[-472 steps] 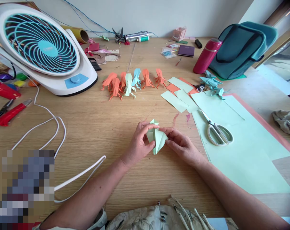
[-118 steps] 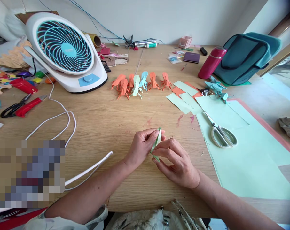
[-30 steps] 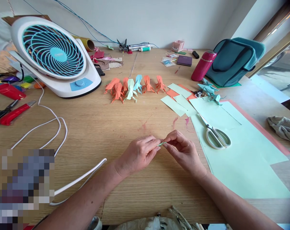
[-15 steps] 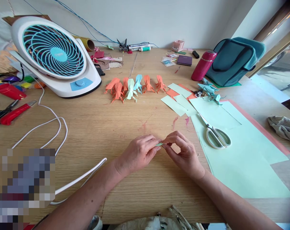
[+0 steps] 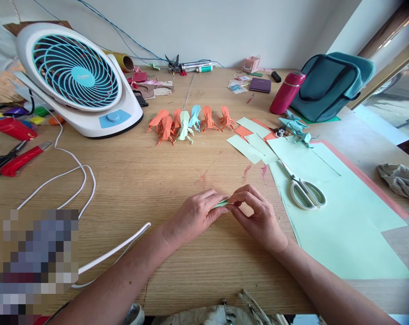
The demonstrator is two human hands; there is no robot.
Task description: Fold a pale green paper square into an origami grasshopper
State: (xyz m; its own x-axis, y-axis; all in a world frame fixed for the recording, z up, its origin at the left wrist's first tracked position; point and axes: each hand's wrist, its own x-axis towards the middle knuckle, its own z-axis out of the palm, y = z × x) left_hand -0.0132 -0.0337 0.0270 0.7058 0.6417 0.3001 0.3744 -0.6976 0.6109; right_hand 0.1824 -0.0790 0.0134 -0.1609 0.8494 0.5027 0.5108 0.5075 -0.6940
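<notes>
A small fold of pale green paper [image 5: 222, 204] sits pinched between my two hands, just above the wooden table [image 5: 150, 180], near its front middle. Only a thin sliver of the paper shows; the rest is hidden by my fingers.

My left hand [image 5: 194, 216] grips the paper's left end, fingers curled over it and the thumb underneath. My right hand [image 5: 256, 216] closes on the right end, thumb and forefinger tips pressed together on the paper, the other fingers bent under. The two hands touch at the fingertips.

To my right, a large sheet of the same green paper [image 5: 339, 225] lies flat on the table, with scissors [image 5: 304, 189] resting on it, handles toward me. Smaller green and orange scraps [image 5: 251, 142] lie just beyond the sheet's far left corner.

Farther back, in the middle of the table, a row of folded paper figures [image 5: 187, 122] stands close together: mostly orange, one pale green, one blue. More blue figures [image 5: 295, 126] sit to the right, near a pink flask [image 5: 287, 92] and a teal bag [image 5: 329, 85].

At the far left stands a white and blue fan [image 5: 75, 76], its white cord [image 5: 72, 176] looping across the table toward me. Red-handled tools [image 5: 15, 158] lie at the left edge.
</notes>
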